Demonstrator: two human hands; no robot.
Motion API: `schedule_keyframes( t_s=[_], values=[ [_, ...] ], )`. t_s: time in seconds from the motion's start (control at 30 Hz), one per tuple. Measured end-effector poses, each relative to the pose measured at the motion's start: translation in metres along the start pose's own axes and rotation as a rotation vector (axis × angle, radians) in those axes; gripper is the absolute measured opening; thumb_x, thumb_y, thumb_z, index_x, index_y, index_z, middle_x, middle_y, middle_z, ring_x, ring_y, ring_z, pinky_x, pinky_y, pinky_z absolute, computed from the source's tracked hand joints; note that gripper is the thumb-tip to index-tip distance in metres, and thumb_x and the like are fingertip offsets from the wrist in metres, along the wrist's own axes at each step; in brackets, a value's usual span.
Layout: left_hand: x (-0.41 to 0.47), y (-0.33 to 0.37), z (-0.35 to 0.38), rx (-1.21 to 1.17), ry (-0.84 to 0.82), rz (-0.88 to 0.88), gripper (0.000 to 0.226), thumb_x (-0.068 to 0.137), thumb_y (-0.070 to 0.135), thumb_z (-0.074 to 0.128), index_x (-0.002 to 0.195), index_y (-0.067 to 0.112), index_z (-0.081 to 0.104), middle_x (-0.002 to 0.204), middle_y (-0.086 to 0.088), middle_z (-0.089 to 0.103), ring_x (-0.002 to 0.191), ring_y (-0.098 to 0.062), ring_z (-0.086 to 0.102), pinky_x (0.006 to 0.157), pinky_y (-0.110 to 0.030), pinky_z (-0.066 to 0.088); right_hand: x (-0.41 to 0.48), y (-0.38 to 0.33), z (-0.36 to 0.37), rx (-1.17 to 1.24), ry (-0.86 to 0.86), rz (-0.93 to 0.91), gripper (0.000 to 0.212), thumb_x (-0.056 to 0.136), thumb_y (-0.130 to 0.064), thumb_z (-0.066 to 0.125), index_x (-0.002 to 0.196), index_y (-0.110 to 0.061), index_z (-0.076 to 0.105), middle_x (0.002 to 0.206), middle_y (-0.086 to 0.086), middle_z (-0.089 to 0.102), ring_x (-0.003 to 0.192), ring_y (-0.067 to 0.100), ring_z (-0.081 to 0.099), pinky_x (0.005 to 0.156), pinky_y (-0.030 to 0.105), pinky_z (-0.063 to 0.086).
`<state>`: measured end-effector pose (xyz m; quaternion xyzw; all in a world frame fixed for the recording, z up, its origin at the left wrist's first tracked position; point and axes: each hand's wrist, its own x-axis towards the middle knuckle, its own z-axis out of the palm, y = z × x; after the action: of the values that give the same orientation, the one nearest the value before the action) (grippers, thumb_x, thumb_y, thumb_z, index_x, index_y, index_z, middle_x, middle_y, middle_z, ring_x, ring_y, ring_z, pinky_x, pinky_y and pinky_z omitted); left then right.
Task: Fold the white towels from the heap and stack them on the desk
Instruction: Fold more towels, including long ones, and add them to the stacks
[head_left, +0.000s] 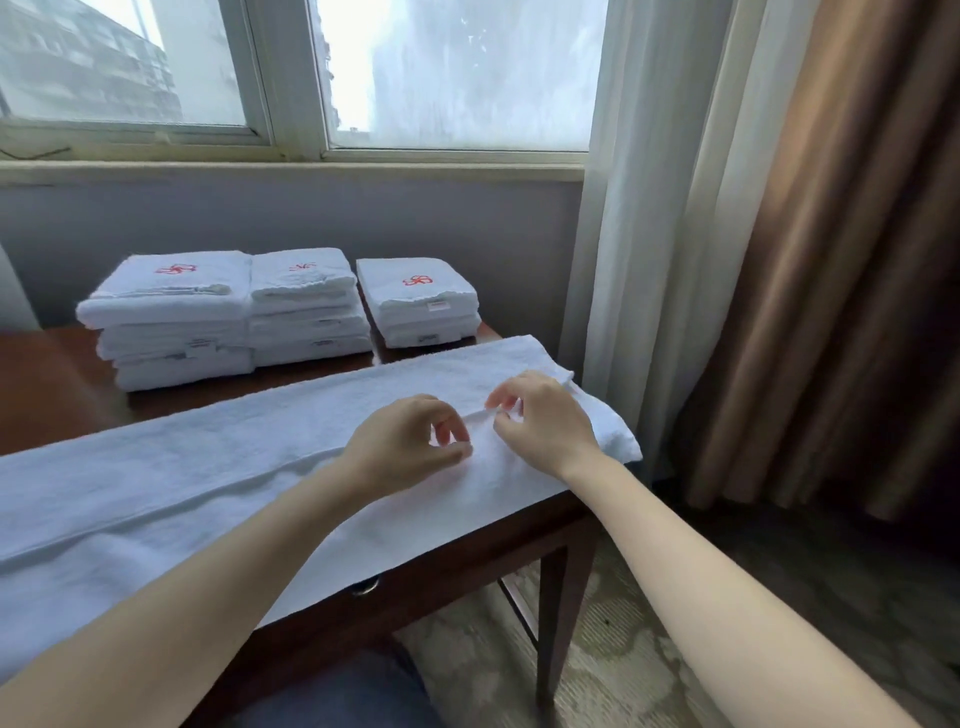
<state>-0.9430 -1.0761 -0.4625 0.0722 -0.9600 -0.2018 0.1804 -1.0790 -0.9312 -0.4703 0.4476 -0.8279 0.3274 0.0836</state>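
The left hand and the right hand are held close together near the right end of the desk, each with thumb and forefinger curled into a pinch on a raised hem of the towel. The other fingers are loosely bent above the cloth. The towel is laid lengthwise along the front of the desk and appears to be doubled along its length, as is suggested by the hem line running leftward from the hands. Its right end is draped slightly over the desk's corner and its left end is cut off by the edge of the view. Behind it, below the window, three stacks of folded towels are ranged side by side: a left stack, a middle stack touching it, and a lower right stack set just apart. Red embroidered marks are shown on the top pieces. The task is judged to be well under way, since many towels are folded and stacked. On the one in hand only the lengthwise fold seems made, and the crosswise folds are left to be done before it can be stacked. The heap is not seen, so the number remaining cannot be told. A sheer curtain and a brown drape are hung at the right.
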Motion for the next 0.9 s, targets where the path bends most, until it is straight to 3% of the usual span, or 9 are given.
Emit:
schedule_keyframes(
  t_s=[0.13,0.3,0.37,0.5,0.67,0.77,0.9],
  values=[
    [-0.053,-0.003,-0.017,0.047,0.007,0.015,0.031,0.073,0.061,0.069,0.076,0.031,0.061,0.073,0.014,0.055,0.068,-0.005,0.051,0.056,-0.017,0.037,-0.025,-0.022,0.014,0.054,-0.030,-0.119,0.010,0.087,-0.015,0.063,0.090,-0.024,0.067,0.084,-0.013,0.058,0.074,0.004,0.051,0.067,0.026,0.049],
    [-0.096,0.002,-0.016,0.325,0.014,0.110,0.043,0.063,0.071,0.064,0.076,0.035,0.045,0.076,0.018,0.047,0.068,-0.005,0.044,0.055,-0.016,0.026,-0.049,-0.038,0.025,0.076,0.029,-0.242,0.008,0.085,-0.013,0.067,0.086,-0.021,0.069,0.081,-0.015,0.056,0.082,0.006,0.049,0.075,0.027,0.042],
    [-0.105,0.001,-0.009,0.466,0.009,0.175,0.048,0.060,0.064,0.073,0.081,0.031,0.045,0.085,0.015,0.048,0.077,-0.011,0.047,0.059,-0.019,0.029,-0.057,-0.041,0.027,0.093,0.056,-0.294,0.006,0.084,-0.013,0.068,0.085,-0.019,0.069,0.083,-0.013,0.060,0.084,0.006,0.050,0.078,0.030,0.045],
    [-0.112,0.002,-0.004,0.582,0.042,0.212,0.045,0.053,0.025,0.082,0.088,0.018,0.054,0.093,-0.001,0.054,0.086,-0.026,0.057,0.068,-0.038,0.049,-0.069,-0.040,0.026,0.104,0.040,-0.311,0.009,0.082,-0.015,0.066,0.089,-0.017,0.071,0.092,-0.006,0.065,0.092,0.010,0.053,0.086,0.037,0.046],
    [-0.110,0.003,-0.011,0.501,0.013,0.127,0.029,0.069,0.030,0.070,0.095,0.028,0.059,0.090,0.016,0.049,0.090,-0.011,0.049,0.066,-0.026,0.032,-0.076,-0.036,0.025,0.071,-0.030,-0.320,0.024,0.076,-0.029,0.072,0.100,-0.024,0.070,0.106,-0.009,0.060,0.107,0.014,0.050,0.097,0.038,0.040],
    [-0.106,0.008,-0.024,0.359,0.033,0.017,0.007,0.079,0.037,0.065,0.086,0.034,0.066,0.080,0.019,0.054,0.082,-0.007,0.056,0.063,-0.026,0.042,-0.076,-0.034,0.018,0.035,-0.133,-0.363,0.037,0.074,-0.046,0.075,0.106,-0.029,0.067,0.111,-0.011,0.057,0.111,0.012,0.049,0.100,0.034,0.037],
    [-0.097,0.007,-0.041,0.256,0.058,-0.144,0.010,0.090,0.044,0.062,0.087,0.036,0.067,0.075,0.020,0.058,0.072,-0.001,0.055,0.062,-0.025,0.040,-0.064,-0.032,0.006,-0.013,-0.118,-0.312,0.033,0.079,-0.020,0.066,0.112,-0.022,0.069,0.108,-0.006,0.067,0.103,0.015,0.058,0.086,0.036,0.050]
  ],
)
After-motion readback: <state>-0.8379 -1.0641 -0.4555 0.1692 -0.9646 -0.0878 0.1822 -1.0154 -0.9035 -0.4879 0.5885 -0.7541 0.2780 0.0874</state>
